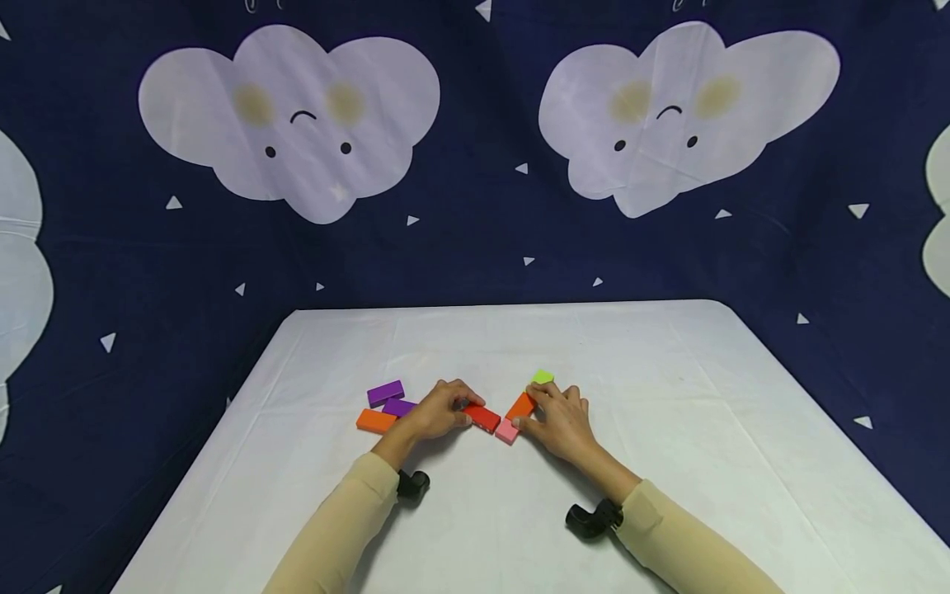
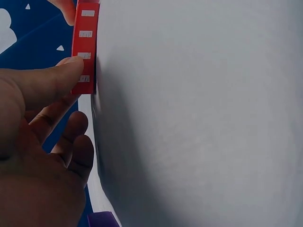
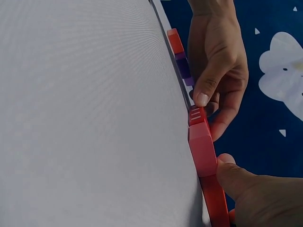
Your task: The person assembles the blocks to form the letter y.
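Observation:
My left hand (image 1: 439,410) pinches a red block (image 1: 482,417) between thumb and fingers. Four-sided white marks run along the red block's side in the left wrist view. The far end of the red block meets a pink block (image 1: 507,431). An orange block (image 1: 521,406) runs on from the pink one, with a lime-green block (image 1: 543,377) beyond it. My right hand (image 1: 566,419) holds the orange block, thumb by its joint with the pink block and a fingertip near the lime end. In the right wrist view the thumb (image 3: 232,175) presses at the pink block's edge.
To the left of my left hand lie a purple block (image 1: 385,393), a second purple block (image 1: 399,407) and an orange block (image 1: 376,421). All rest on a white-covered table (image 1: 668,371). A dark blue cloth with clouds (image 1: 475,165) hangs behind it.

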Demonstrator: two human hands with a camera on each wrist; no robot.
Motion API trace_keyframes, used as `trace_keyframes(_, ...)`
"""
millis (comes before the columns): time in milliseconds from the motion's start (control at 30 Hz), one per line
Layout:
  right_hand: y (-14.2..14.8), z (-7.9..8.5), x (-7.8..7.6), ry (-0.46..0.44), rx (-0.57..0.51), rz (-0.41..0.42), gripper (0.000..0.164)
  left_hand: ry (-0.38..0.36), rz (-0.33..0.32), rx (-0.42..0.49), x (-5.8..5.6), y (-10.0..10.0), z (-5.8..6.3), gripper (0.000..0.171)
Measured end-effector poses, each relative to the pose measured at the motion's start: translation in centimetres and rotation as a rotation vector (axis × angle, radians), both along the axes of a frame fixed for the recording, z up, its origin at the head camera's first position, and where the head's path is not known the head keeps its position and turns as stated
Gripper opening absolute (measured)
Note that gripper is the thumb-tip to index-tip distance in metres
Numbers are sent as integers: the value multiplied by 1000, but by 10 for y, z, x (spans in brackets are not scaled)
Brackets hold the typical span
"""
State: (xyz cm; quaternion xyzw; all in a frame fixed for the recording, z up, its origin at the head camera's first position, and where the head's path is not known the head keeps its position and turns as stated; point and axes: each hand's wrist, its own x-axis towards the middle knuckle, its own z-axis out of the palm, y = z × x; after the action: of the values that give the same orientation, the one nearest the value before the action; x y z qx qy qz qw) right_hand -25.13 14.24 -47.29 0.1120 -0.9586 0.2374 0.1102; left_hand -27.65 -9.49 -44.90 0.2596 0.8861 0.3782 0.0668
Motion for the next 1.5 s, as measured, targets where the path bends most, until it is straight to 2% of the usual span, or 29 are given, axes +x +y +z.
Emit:
trace_keyframes(233, 0, 0, -1, 6, 5, 3, 63, -6, 14, -6, -2, 0, -2, 34)
trace_keyframes(333, 0, 0, -1, 3, 7, 4, 64, 8, 31, 27, 1, -1, -1, 38)
trace_keyframes(367, 0, 0, -1, 1, 8, 5, 64, 33, 34, 38, 3, -2, 0, 38)
trace_keyframes(467, 0, 0, -1, 0, 7, 6, 64, 13, 101, 76, 8, -2, 2, 38)
trace_keyframes(600, 1, 0, -2, 1, 9, 7, 64, -45, 236, 101, 12, 2, 0, 37)
trace_keyframes(767, 1, 0, -2, 2, 11, 6, 65, -8, 350, 99, 17, 10, -4, 37)
trace_keyframes(1100, 1, 0, -2, 10, 4, 8, 64, 59, 487, 90, 26, 25, -7, 38)
trace_keyframes(1300, 1, -1, -3, 18, 3, 5, 64, 98, 516, 73, 28, 29, -10, 37)
trace_keyframes(1500, 0, -3, -2, 14, 1, 4, 63, 83, 509, 61, 29, 32, -14, 37)
